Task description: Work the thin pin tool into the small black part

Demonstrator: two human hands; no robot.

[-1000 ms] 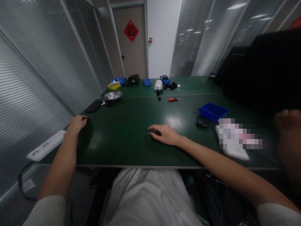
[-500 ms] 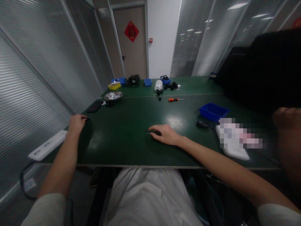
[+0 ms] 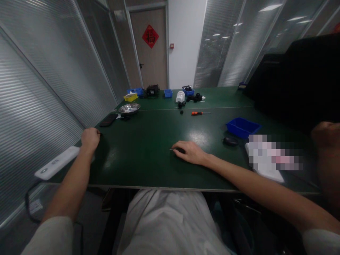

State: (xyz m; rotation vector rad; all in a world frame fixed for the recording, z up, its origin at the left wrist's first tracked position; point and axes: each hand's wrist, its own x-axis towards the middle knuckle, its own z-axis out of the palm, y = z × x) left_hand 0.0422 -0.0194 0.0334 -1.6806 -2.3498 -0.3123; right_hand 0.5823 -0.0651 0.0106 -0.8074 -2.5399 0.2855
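My right hand (image 3: 189,153) rests on the green table (image 3: 148,166), its fingers curled around a dark piece with a thin metal pin (image 3: 181,150). The pin sticks out to the left past the fingertips; most of the piece is hidden. At the table's left side, my left hand (image 3: 90,139) is closed, with a bit of something dark showing at its fingertips. Near that forearm lies a white power strip (image 3: 57,163). Beyond my hands sits an orange and black screwdriver (image 3: 197,113), beside a small black round part (image 3: 181,112).
To the right are a blue tray (image 3: 243,128), a black computer mouse (image 3: 230,141) and a white, partly blurred-out object (image 3: 268,173). Another person's hand (image 3: 326,136) is at the far right. A metal bowl (image 3: 129,109), a phone-like slab (image 3: 108,120) and several small bins stand farther back.
The view has shifted slightly, moving the whole scene a little to the right. My left fingers look more curled in. My right hand keeps its hold on the dark piece.
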